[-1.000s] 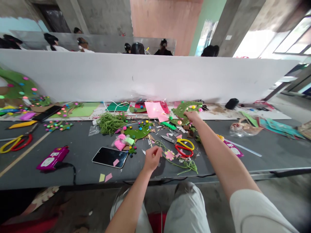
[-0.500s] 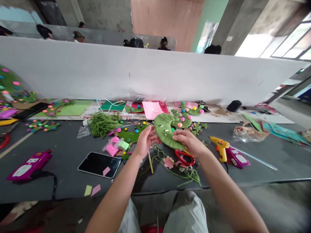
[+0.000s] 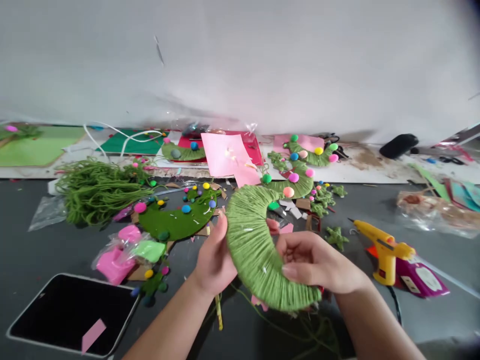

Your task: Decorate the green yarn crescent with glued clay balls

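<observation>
green yarn-wrapped crescent (image 3: 249, 250) slants down rightward; left hand (image 3: 214, 260) grips outer curve, right hand (image 3: 318, 260) pinches inner edge, nearer lower tip.

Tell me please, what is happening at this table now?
A person holds a green yarn-wrapped crescent above the table, the left hand at its outer edge and the right hand at its inner edge. A yellow glue gun is at the right; loose green yarn and a phone lie at the left.
</observation>
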The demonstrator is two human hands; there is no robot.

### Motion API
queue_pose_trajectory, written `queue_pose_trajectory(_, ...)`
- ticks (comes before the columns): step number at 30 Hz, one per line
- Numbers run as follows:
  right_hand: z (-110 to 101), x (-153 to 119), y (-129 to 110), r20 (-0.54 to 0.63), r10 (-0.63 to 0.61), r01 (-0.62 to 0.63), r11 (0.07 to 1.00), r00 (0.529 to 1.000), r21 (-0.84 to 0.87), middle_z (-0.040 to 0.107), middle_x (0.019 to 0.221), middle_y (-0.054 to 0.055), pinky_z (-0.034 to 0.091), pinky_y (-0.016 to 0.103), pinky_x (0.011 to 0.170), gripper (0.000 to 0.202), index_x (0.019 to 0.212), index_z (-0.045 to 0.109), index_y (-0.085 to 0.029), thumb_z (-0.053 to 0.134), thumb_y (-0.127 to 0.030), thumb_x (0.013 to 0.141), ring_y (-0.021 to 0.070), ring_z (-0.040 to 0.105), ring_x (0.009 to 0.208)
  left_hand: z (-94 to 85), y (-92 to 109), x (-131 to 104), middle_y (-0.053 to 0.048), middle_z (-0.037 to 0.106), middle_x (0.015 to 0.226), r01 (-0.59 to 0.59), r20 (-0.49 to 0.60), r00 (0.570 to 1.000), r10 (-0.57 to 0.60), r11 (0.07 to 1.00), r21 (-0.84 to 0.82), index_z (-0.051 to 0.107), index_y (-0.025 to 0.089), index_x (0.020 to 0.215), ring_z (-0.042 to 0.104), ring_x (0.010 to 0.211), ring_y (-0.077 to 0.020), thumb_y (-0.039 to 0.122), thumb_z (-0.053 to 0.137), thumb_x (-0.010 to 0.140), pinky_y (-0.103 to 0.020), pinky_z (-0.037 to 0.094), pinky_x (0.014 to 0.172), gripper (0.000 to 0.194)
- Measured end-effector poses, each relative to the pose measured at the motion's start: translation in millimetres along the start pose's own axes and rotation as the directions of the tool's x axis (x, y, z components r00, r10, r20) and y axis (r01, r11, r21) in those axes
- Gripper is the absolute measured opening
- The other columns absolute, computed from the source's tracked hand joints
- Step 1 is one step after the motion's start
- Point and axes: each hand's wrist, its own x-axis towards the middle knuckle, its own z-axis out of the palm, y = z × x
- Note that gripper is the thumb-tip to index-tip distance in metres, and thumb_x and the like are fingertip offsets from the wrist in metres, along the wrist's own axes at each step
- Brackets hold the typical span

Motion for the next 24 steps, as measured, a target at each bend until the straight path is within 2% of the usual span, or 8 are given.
queue_pose_trajectory(3, 1.2, -3.5, 6.7, -0.052, -0.044, 0.048, 0.995, 0.998, 0.089, 0.052, 0.075, -0.002, 0.028, 0.021, 0.054, 0.031, 0.083, 0.060, -0.018, 0.087, -0.031, 0.087, 0.0066, 0.040, 0.062, 7.1, 5.2, -2.6, -0.014, 0.078, 0.121, 0.027, 0.019, 0.999, -0.026, 0.999, -0.043, 0.072, 0.021, 0.127, 0.064, 0.137, -0.0436, 0.076, 0.073, 0.085, -0.057, 0.059, 0.109, 0.069)
queue_pose_trajectory(6, -0.2, -4.8, 10.8, -0.188, -0.112, 0.131, 0.987, 0.976, 0.092, 0.054, 0.074, -0.001, 0.029, 0.024, 0.054, 0.028, 0.084, 0.060, -0.020, 0.082, -0.035, 0.092, 0.0093, 0.043, 0.062, 8.7, 5.4, -7.2, -0.012, 0.078, 0.126, 0.038, -0.004, 0.999, -0.038, 0.998, -0.056, 0.072, 0.025, 0.130, 0.060, 0.142, -0.0436, 0.076, 0.076, 0.081, -0.056, 0.059, 0.109, 0.071)
queue_pose_trajectory(10, -4.3, -0.6, 12.6, -0.364, -0.221, 0.233, 0.972, 0.905, -0.009, 0.060, 0.078, 0.001, 0.037, 0.027, 0.056, 0.027, 0.086, 0.062, -0.021, 0.070, -0.041, 0.101, 0.0118, 0.049, 0.060, 3.2, -2.5, -13.8, -0.009, 0.076, 0.133, -0.014, -0.040, 0.999, 0.009, 0.992, -0.125, 0.069, 0.029, 0.138, 0.055, 0.148, -0.0411, 0.070, 0.076, 0.085, -0.055, 0.057, 0.114, 0.068)
queue_pose_trajectory(15, -6.5, 9.8, 14.4, -0.491, -0.287, 0.252, 0.958, 0.822, -0.137, 0.063, 0.077, 0.001, 0.040, 0.028, 0.055, 0.030, 0.084, 0.064, -0.022, 0.064, -0.043, 0.105, 0.0118, 0.052, 0.057, 1.4, -5.3, -16.1, -0.010, 0.074, 0.139, 0.011, -0.003, 1.000, -0.011, 0.985, -0.174, 0.062, 0.030, 0.148, 0.055, 0.148, -0.0408, 0.072, 0.072, 0.086, -0.057, 0.054, 0.117, 0.075)
queue_pose_trajectory(17, -7.6, 13.6, 16.6, -0.530, -0.308, 0.248, 0.951, 0.790, -0.184, 0.061, 0.071, 0.001, 0.039, 0.028, 0.053, 0.035, 0.081, 0.063, -0.022, 0.061, -0.046, 0.106, 0.0121, 0.051, 0.056, 2.0, -2.3, -16.0, -0.011, 0.076, 0.134, 0.014, 0.000, 1.000, -0.014, 0.987, -0.159, 0.066, 0.029, 0.143, 0.063, 0.140, -0.0413, 0.075, 0.070, 0.087, -0.056, 0.059, 0.110, 0.073)
queue_pose_trajectory(20, -10.0, 18.8, 20.5, -0.594, -0.330, 0.229, 0.943, 0.733, -0.241, 0.053, 0.060, 0.000, 0.039, 0.029, 0.051, 0.047, 0.069, 0.059, -0.022, 0.061, -0.052, 0.105, 0.0137, 0.049, 0.054, -0.3, 2.6, -15.8, -0.012, 0.080, 0.124, 0.060, -0.007, 0.998, -0.061, 0.991, -0.118, 0.076, 0.024, 0.126, 0.078, 0.114, -0.0368, 0.076, 0.067, 0.089, -0.047, 0.068, 0.093, 0.065)
queue_pose_trajectory(22, -11.4, 21.9, 22.2, -0.630, -0.355, 0.232, 0.934, 0.690, -0.272, 0.056, 0.065, 0.001, 0.043, 0.029, 0.055, 0.041, 0.071, 0.063, -0.022, 0.074, -0.051, 0.097, 0.0144, 0.052, 0.059, -3.1, 4.5, -15.1, -0.012, 0.081, 0.122, 0.077, -0.015, 0.997, -0.079, 0.992, -0.101, 0.079, 0.022, 0.119, 0.081, 0.104, -0.0320, 0.075, 0.065, 0.091, -0.042, 0.069, 0.087, 0.063)
queue_pose_trajectory(24, -12.6, 24.3, 22.7, -0.635, -0.383, 0.249, 0.923, 0.671, -0.294, 0.062, 0.077, 0.002, 0.049, 0.029, 0.062, 0.032, 0.082, 0.068, -0.022, 0.086, -0.047, 0.087, 0.0152, 0.056, 0.068, -5.1, 4.8, -13.4, -0.012, 0.082, 0.120, 0.054, -0.056, 0.997, -0.060, 0.994, -0.098, 0.080, 0.021, 0.119, 0.082, 0.098, -0.0294, 0.073, 0.061, 0.094, -0.040, 0.069, 0.085, 0.061)
